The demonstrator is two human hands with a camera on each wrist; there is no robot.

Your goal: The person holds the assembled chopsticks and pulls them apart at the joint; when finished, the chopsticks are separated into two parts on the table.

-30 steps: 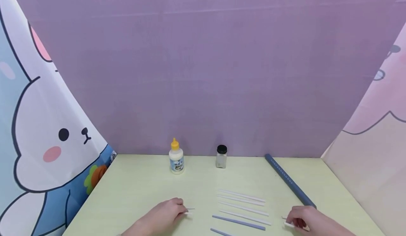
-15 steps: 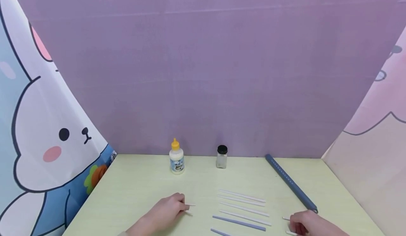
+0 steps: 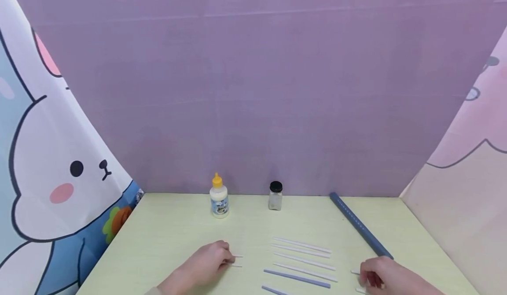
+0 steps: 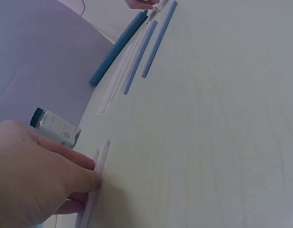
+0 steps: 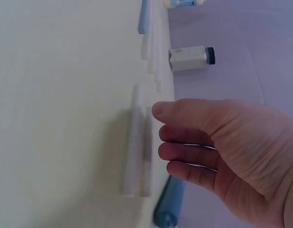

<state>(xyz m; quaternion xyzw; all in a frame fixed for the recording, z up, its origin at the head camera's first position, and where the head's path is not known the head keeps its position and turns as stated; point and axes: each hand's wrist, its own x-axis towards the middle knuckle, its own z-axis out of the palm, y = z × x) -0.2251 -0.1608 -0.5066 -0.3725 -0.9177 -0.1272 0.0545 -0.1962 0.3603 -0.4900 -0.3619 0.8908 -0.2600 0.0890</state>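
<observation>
My left hand [image 3: 210, 259] is at the table's left, thumb and fingertips pinching at a pair of thin white sticks [image 4: 102, 154]; the fingers cover part of them. My right hand [image 3: 380, 273] hovers beside two more white sticks [image 5: 133, 142], thumb and fingers loosely bent with a gap between them and nothing held. Between the hands lie several white sticks [image 3: 305, 266] in a near-parallel row. Below that row are two blue sticks [image 3: 297, 278], the lower one cut off by the head view's bottom edge.
A glue bottle [image 3: 219, 204] with a yellow nozzle stands at the back left. Near the back middle is a small clear jar [image 3: 275, 200] with a black lid. A long dark blue bar [image 3: 360, 224] slants along the right, its near end by my right hand.
My left hand has shifted slightly away from me, and its two sticks now lie more parallel. The right hand dipped nearer, then rose back; its two sticks sit a little wider apart.
</observation>
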